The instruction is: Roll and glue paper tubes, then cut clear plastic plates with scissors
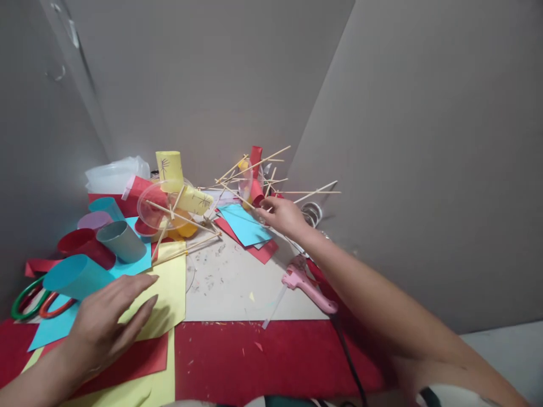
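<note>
Left hand (106,316) over yellow paper sheet (172,277), fingers loosely parted. Right hand (282,215) at red rolled-paper tube (256,191) among thin wooden sticks (275,154); cannot tell whether fingers grip.

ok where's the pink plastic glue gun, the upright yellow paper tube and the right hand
Pink plastic glue gun (313,293): head view, on its handle.
Upright yellow paper tube (172,172): head view, on its outer wall.
Right hand (287,217): head view, on the back of the hand.

grey walls (212,79), red cloth (237,367), translucent white plastic (116,175) behind
</note>
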`<state>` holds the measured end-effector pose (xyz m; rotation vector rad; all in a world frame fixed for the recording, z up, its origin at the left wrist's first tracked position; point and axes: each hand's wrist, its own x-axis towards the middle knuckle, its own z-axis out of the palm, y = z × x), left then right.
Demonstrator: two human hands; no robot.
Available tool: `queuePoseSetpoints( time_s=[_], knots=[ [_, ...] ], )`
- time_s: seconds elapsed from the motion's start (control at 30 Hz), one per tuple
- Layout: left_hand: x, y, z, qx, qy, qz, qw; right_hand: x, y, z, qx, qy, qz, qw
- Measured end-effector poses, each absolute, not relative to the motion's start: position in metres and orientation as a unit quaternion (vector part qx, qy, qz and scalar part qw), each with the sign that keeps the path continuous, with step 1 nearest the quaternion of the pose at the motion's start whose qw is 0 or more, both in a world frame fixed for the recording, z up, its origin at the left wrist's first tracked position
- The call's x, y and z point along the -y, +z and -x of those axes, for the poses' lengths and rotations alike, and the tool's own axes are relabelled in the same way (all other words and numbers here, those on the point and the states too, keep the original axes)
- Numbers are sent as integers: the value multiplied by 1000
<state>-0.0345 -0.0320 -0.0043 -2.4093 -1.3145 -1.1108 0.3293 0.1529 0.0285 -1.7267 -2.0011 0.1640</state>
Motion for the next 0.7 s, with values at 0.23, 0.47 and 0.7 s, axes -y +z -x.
queuePoseSetpoints(
  time_s=[0.23,0.47,0.7],
  knots=[
    [21,-17,28,384,-301,871,51,-173,5,-331,735,-1,660,154],
    [17,-12,16,392,-255,883,-37,-180,-1,-339,752,-23,646,128],
    [1,0,-24,405,-232,863,-192,-181,-3,-340,735,-57,658,150]
  ],
)
